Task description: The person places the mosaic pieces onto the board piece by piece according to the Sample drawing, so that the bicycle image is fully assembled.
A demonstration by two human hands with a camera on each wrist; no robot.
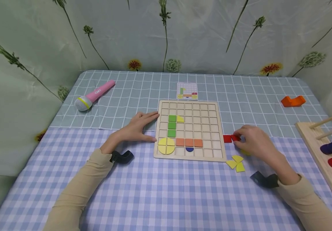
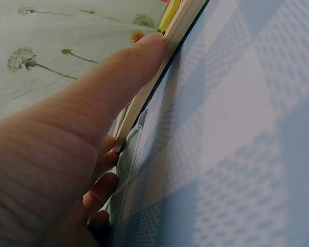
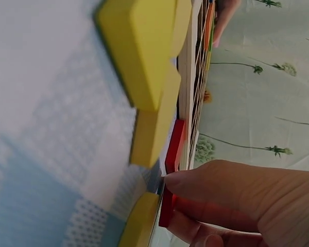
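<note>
My left hand (image 1: 138,126) lies at the left edge of a wooden grid board (image 1: 204,122), thumb and fingertips touching its side. On the board are green squares (image 1: 172,125), a yellow quarter piece (image 1: 180,119), a yellow circle of quarter pieces (image 1: 162,149), orange squares (image 1: 189,142) and a blue half-round piece (image 1: 189,149). Just right of the board, my right hand (image 1: 253,140) pinches a red piece (image 3: 167,208) between thumb and fingers. Another red piece (image 1: 227,138) lies beside it, against the board. Several yellow pieces (image 1: 231,164) lie nearby, one (image 1: 245,152) partly hidden under the right hand.
A small pattern card (image 1: 187,91) lies behind the board. A pink toy microphone (image 1: 95,95) is at the back left, an orange block (image 1: 293,101) at the back right. A wooden peg stand (image 1: 313,144) with blue and red rings occupies the right edge.
</note>
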